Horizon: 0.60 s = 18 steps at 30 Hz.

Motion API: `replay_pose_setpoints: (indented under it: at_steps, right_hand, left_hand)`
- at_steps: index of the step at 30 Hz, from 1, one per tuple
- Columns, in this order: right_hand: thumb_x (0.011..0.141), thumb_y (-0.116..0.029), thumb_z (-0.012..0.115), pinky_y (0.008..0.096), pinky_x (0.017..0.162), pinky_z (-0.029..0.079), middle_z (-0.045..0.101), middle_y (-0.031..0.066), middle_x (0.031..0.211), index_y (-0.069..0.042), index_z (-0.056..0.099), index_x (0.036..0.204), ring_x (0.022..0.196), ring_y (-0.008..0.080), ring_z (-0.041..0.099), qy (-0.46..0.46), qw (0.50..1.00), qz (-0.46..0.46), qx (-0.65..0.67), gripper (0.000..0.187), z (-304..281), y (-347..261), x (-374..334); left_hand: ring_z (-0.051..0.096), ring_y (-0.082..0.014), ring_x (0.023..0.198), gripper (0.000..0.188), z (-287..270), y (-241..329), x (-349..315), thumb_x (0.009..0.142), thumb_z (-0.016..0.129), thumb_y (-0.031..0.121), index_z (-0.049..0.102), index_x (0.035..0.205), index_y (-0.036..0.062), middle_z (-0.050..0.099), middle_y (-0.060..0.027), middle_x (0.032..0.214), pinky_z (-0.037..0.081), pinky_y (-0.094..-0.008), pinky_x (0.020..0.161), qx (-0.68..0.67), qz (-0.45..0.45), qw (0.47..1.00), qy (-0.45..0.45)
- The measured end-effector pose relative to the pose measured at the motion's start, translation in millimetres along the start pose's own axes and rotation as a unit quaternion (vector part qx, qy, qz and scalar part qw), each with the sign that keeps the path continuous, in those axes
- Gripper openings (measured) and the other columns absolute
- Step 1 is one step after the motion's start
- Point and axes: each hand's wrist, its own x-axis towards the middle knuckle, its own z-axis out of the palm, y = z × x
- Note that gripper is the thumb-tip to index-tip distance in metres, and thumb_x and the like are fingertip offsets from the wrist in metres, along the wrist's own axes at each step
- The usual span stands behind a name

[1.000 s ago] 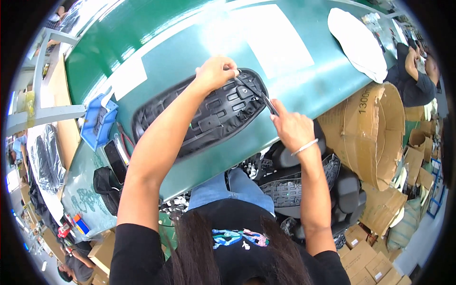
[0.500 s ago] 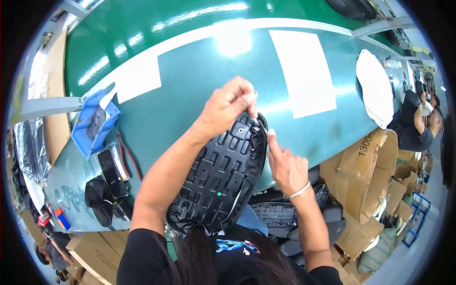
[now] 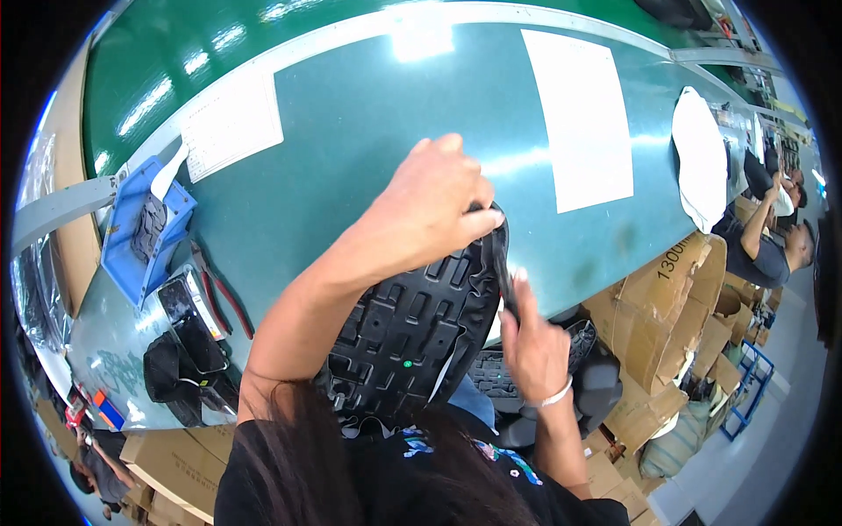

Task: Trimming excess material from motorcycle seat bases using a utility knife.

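Observation:
A black seat (image 3: 395, 324) leans between me and the table edge, its ribbed plastic underside facing up. The black seat cover (image 3: 481, 329) wraps over its rim, with loose, wrinkled edges. My left hand (image 3: 436, 200) is closed at the far end of the seat, thumb pressed on the cover's edge. My right hand (image 3: 533, 351), with a white band at the wrist, is closed at the right rim. A dark strip of the cover runs up from its fingers towards my left thumb. My left forearm hides part of the underside.
On the left of the green table (image 3: 368, 96) are a blue bin (image 3: 123, 241), red-handled pliers (image 3: 224, 294) and a phone (image 3: 197, 333). Paper sheets (image 3: 588, 123) and a white cover (image 3: 699, 162) lie further off. Cardboard boxes (image 3: 649, 316) and another seat (image 3: 495, 373) stand right.
My left hand has turned over and now presses its thumb on the rim. The right hand has moved slightly down and closed on the cover's side. The view has shifted a little.

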Motion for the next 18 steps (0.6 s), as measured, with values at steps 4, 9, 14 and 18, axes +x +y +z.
replay_pose_setpoints:
  at_steps: [4, 9, 14, 18]
  right_hand:
    - [0.087, -0.018, 0.058, 0.0429, 0.050, 0.047, 0.064, 0.0208, 0.077, -0.002, 0.039, 0.132, 0.057, 0.0354, 0.061, -0.026, 0.998, 0.051, 0.040, 0.051, 17.5, 1.8, -60.0]
    - [0.083, -0.015, 0.064, 0.0418, 0.051, 0.049, 0.065, 0.0218, 0.087, 0.003, 0.035, 0.134, 0.062, 0.0348, 0.063, -0.047, 0.990, 0.063, 0.121, 0.061, 38.4, -4.2, -117.5]
    - [0.084, -0.015, 0.063, 0.0438, 0.064, 0.049, 0.061, 0.0266, 0.101, 0.003, 0.040, 0.129, 0.080, 0.0378, 0.063, -0.068, 0.974, -0.001, 0.214, 0.054, 56.9, 11.7, -147.2]
    - [0.080, -0.020, 0.067, 0.0337, 0.084, 0.044, 0.051, 0.0134, 0.091, 0.007, 0.032, 0.131, 0.080, 0.0252, 0.053, 0.053, 0.902, 0.089, 0.418, 0.067, 64.1, 24.0, -104.4]
  left_hand:
    - [0.046, -0.0211, 0.071, 0.021, -59.9, 27.5, -2.4, 0.073, 0.068, 0.017, 0.060, 0.064, 0.0005, 0.053, -0.0064, 0.065, 0.039, -0.0327, 0.065, -0.098, 0.074, 0.985, 0.123]
    - [0.050, -0.0338, 0.114, 0.032, -94.0, 4.5, -61.3, 0.085, 0.061, 0.018, 0.060, 0.099, -0.0106, 0.056, -0.0268, 0.113, 0.032, -0.0509, 0.104, -0.290, 0.121, 0.862, 0.397]
    - [0.052, -0.0250, 0.107, 0.025, -81.2, -25.6, -99.7, 0.089, 0.056, 0.022, 0.063, 0.090, -0.0016, 0.059, -0.0171, 0.101, 0.036, -0.0388, 0.100, -0.317, -0.009, 0.805, 0.501]
    - [0.051, -0.0214, 0.111, 0.026, -14.7, -3.1, -152.6, 0.086, 0.061, 0.021, 0.059, 0.106, 0.0050, 0.059, -0.0099, 0.113, 0.036, -0.0355, 0.099, -0.052, -0.266, 0.884, 0.381]
